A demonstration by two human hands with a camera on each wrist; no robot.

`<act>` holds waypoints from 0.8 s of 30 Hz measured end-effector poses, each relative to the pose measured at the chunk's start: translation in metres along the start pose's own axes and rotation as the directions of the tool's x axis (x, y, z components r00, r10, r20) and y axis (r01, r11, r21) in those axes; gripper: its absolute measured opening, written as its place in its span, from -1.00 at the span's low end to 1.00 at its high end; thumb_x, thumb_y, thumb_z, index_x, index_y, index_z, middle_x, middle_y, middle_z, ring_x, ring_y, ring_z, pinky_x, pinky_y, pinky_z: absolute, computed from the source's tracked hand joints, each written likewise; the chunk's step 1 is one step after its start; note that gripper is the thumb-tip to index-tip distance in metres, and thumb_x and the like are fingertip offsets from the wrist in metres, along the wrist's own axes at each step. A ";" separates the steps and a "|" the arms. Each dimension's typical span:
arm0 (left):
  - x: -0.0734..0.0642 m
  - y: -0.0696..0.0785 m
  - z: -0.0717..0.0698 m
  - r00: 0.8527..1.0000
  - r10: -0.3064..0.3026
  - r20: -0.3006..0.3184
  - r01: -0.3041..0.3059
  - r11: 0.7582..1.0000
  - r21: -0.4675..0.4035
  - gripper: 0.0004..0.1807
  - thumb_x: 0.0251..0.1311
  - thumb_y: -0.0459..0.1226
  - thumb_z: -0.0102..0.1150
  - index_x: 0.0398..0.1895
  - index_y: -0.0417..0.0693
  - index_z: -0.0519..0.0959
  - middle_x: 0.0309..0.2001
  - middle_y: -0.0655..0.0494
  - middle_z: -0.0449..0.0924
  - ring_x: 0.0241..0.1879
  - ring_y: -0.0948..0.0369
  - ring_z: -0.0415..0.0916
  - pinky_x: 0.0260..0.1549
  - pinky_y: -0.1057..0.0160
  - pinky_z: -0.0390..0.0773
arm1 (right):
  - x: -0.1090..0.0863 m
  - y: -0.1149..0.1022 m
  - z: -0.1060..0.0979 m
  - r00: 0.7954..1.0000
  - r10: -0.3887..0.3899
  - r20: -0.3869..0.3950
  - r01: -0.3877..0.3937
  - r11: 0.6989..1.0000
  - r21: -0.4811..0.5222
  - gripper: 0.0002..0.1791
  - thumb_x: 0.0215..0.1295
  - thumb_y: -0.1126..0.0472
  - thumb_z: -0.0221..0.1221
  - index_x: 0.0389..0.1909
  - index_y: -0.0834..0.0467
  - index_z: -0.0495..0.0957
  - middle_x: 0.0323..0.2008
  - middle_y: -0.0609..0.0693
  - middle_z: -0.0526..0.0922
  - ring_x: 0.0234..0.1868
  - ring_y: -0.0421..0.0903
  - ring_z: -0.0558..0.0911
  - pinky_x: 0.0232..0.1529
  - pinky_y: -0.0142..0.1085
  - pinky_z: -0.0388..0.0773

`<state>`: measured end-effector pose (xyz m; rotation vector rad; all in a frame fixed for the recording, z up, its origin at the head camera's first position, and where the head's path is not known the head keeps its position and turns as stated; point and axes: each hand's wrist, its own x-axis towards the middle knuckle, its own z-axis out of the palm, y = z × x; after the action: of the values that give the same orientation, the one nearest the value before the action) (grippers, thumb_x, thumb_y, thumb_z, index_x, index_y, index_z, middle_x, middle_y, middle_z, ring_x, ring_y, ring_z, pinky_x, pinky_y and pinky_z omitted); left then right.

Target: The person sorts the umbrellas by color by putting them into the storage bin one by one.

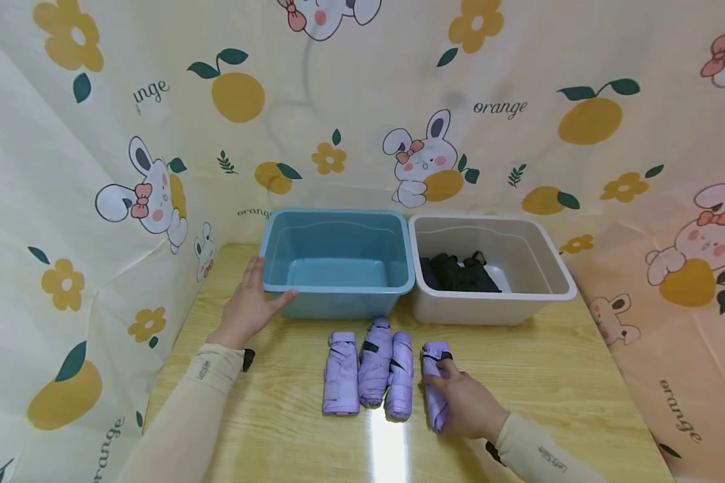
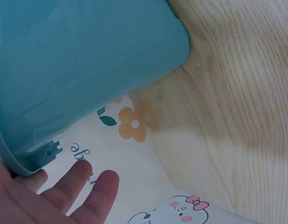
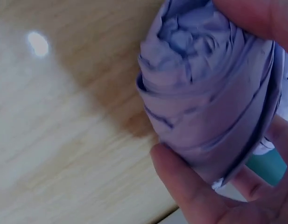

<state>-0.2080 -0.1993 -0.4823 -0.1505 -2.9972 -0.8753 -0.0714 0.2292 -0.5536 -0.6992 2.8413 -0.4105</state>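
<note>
Your two hands at the worktop (image 1: 290, 436), seen from the head and from each wrist. Your right hand (image 1: 468, 402) holds a purple rolled bundle (image 1: 436, 406), the rightmost of four, positioned in front of the cream bin (image 1: 471, 310). Its fingers (image 3: 179, 170) are curled round the roll, closed only as far as the bundle's thickness allows; the right wrist view shows the coiled end of the roll turned toward the camera, with digits on opposite sides. Whether the bundle touches the worktop beneath it cannot be told.

Your left hand (image 1: 250, 305) touches the left front corner of the blue bin (image 1: 338, 305). The thumb reaches along the front rim, while the other fingers (image 2: 98, 198) lie extended and slightly spread beside the outer wall, wrapped round nothing.

To the left of the held roll, three further purple bundles stand in a row before the blue bin: a left bundle (image 1: 341, 382), a middle bundle (image 1: 374, 369) and a right bundle (image 1: 401, 382), the last two side by side. The bins stand next to each other, blue on the left; dark folded items (image 1: 456, 274) lie in the cream one. A patterned cloth (image 1: 350, 181) forms the background.
</note>
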 end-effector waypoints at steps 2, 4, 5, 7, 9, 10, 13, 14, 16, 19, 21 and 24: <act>-0.001 0.000 0.000 1.000 -0.002 -0.005 0.002 1.000 0.000 0.22 0.19 0.36 0.10 0.59 -0.22 -0.20 0.60 -0.11 -0.34 0.34 -0.35 0.18 -0.40 -0.09 0.59 | -0.001 0.000 0.002 1.000 -0.001 -0.020 0.001 1.000 -0.003 -0.03 -0.53 0.14 0.63 0.17 0.09 0.58 0.15 0.30 0.34 -0.25 0.16 0.58 -0.28 -0.05 0.59; -0.002 0.001 -0.001 1.000 -0.001 -0.009 0.001 1.000 -0.006 0.22 0.20 0.35 0.11 0.59 -0.23 -0.19 0.60 -0.11 -0.33 0.34 -0.35 0.19 -0.37 -0.13 0.59 | -0.001 0.000 0.004 0.999 0.005 -0.034 -0.005 1.000 -0.002 -0.04 -0.54 0.15 0.63 0.16 0.08 0.58 0.13 0.28 0.35 -0.26 0.17 0.57 -0.31 -0.07 0.58; -0.003 0.001 -0.001 1.000 0.000 -0.011 0.000 1.000 -0.006 0.22 0.20 0.36 0.11 0.59 -0.23 -0.19 0.60 -0.11 -0.33 0.34 -0.35 0.18 -0.36 -0.14 0.59 | -0.001 -0.001 0.005 0.999 0.006 -0.039 -0.006 1.000 -0.003 -0.04 -0.55 0.15 0.62 0.15 0.08 0.58 0.12 0.28 0.35 -0.27 0.17 0.57 -0.33 -0.08 0.58; -0.003 0.000 -0.001 1.000 0.002 -0.014 -0.002 1.000 0.000 0.21 0.20 0.36 0.11 0.59 -0.23 -0.18 0.60 -0.11 -0.32 0.33 -0.36 0.18 -0.35 -0.16 0.59 | -0.002 -0.002 0.006 0.999 0.007 -0.045 -0.007 1.000 -0.001 -0.03 -0.57 0.17 0.62 0.15 0.09 0.58 0.11 0.27 0.35 -0.28 0.17 0.57 -0.36 -0.09 0.57; -0.003 -0.001 0.000 1.000 0.004 -0.014 -0.004 1.000 0.008 0.21 0.20 0.35 0.11 0.59 -0.22 -0.18 0.60 -0.11 -0.32 0.33 -0.38 0.18 -0.41 -0.14 0.59 | -0.002 -0.004 0.007 0.999 0.010 -0.045 -0.010 1.000 0.003 -0.03 -0.57 0.18 0.62 0.15 0.09 0.58 0.10 0.27 0.35 -0.28 0.17 0.56 -0.38 -0.10 0.57; -0.003 -0.002 0.000 1.000 0.006 -0.014 -0.006 1.000 0.013 0.21 0.20 0.35 0.11 0.60 -0.22 -0.18 0.60 -0.11 -0.32 0.33 -0.38 0.18 -0.41 -0.14 0.59 | -0.003 -0.005 0.007 0.999 0.012 -0.046 -0.012 1.000 0.003 -0.03 -0.56 0.18 0.62 0.16 0.09 0.58 0.10 0.27 0.35 -0.28 0.18 0.56 -0.38 -0.10 0.57; -0.002 -0.004 0.002 1.000 0.011 -0.015 -0.010 1.000 0.025 0.21 0.20 0.35 0.11 0.60 -0.21 -0.18 0.60 -0.10 -0.32 0.32 -0.40 0.19 -0.42 -0.14 0.60 | -0.004 -0.006 0.007 0.998 0.015 -0.054 -0.015 1.000 -0.004 -0.04 -0.55 0.19 0.62 0.15 0.08 0.57 0.11 0.29 0.35 -0.25 0.23 0.57 -0.38 -0.08 0.57; -0.002 -0.004 0.002 1.000 0.012 -0.014 -0.012 1.000 0.027 0.21 0.20 0.36 0.10 0.60 -0.21 -0.19 0.60 -0.10 -0.32 0.32 -0.40 0.18 -0.41 -0.14 0.60 | -0.004 -0.006 0.007 0.998 0.016 -0.059 -0.016 1.000 -0.003 -0.04 -0.55 0.19 0.62 0.15 0.08 0.57 0.12 0.30 0.34 -0.24 0.25 0.57 -0.38 -0.07 0.56; -0.001 -0.003 0.002 1.000 0.011 -0.010 -0.010 1.000 0.028 0.23 0.18 0.39 0.07 0.60 -0.21 -0.19 0.60 -0.10 -0.32 0.32 -0.40 0.18 -0.37 -0.15 0.60 | -0.005 -0.006 0.008 0.998 0.020 -0.064 -0.021 1.000 -0.005 -0.04 -0.55 0.19 0.61 0.15 0.08 0.56 0.13 0.32 0.34 -0.23 0.29 0.56 -0.40 -0.07 0.56; -0.001 -0.002 0.002 1.000 0.006 -0.007 -0.006 1.000 0.025 0.24 0.17 0.42 0.04 0.60 -0.20 -0.20 0.60 -0.09 -0.33 0.32 -0.40 0.17 -0.35 -0.15 0.60 | -0.006 -0.005 0.008 0.997 0.028 -0.069 -0.029 1.000 -0.005 -0.04 -0.56 0.19 0.59 0.16 0.06 0.56 0.14 0.34 0.34 -0.21 0.32 0.56 -0.42 -0.08 0.55; -0.001 -0.002 0.002 1.000 0.006 -0.009 -0.006 1.000 0.023 0.24 0.17 0.42 0.04 0.60 -0.20 -0.20 0.60 -0.08 -0.33 0.32 -0.39 0.17 -0.36 -0.14 0.60 | -0.005 -0.005 0.008 0.997 0.035 -0.065 -0.035 0.999 -0.007 -0.04 -0.55 0.18 0.58 0.16 0.05 0.55 0.15 0.33 0.33 -0.21 0.32 0.56 -0.43 -0.09 0.55; -0.001 -0.003 0.003 1.000 0.011 -0.016 -0.010 1.000 0.019 0.23 0.18 0.41 0.05 0.60 -0.19 -0.19 0.60 -0.07 -0.33 0.34 -0.37 0.17 -0.33 -0.15 0.60 | -0.005 -0.004 0.007 0.997 0.044 -0.056 -0.044 0.999 -0.010 -0.04 -0.53 0.16 0.58 0.17 0.04 0.55 0.15 0.31 0.33 -0.21 0.29 0.56 -0.46 -0.12 0.54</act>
<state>-0.2073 -0.2005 -0.4863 -0.1576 -2.9858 -0.8430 -0.0641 0.2265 -0.5586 -0.6354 2.9079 -0.4141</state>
